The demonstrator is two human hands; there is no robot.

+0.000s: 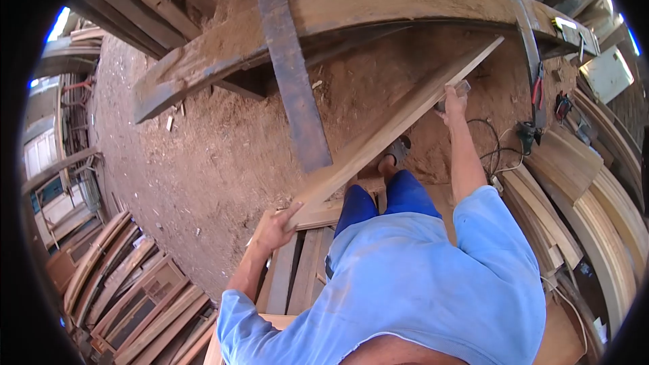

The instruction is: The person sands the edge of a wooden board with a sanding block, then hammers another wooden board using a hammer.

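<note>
A long wooden plank [385,136] slants across in front of me, tilted on edge, its far end up at the right. My left hand [273,229] grips its near lower end, with a finger stretched along the wood. Farther up the plank, my right hand [455,103] is closed at its edge. A small greyish, blocky thing [462,86] shows at the right hand's fingers; its kind is unclear. Beyond the plank lies a large curved timber beam [405,1], dusted with sawdust, with a flat dark board [291,67] crossing over its left part.
Sawdust and wood chips cover the floor [196,189]. A green power tool [526,132] with a cable and red-handled pliers [538,91] are at the right. Stacked curved boards [598,213] stand at the right, and more cut pieces [145,297] lie at the lower left.
</note>
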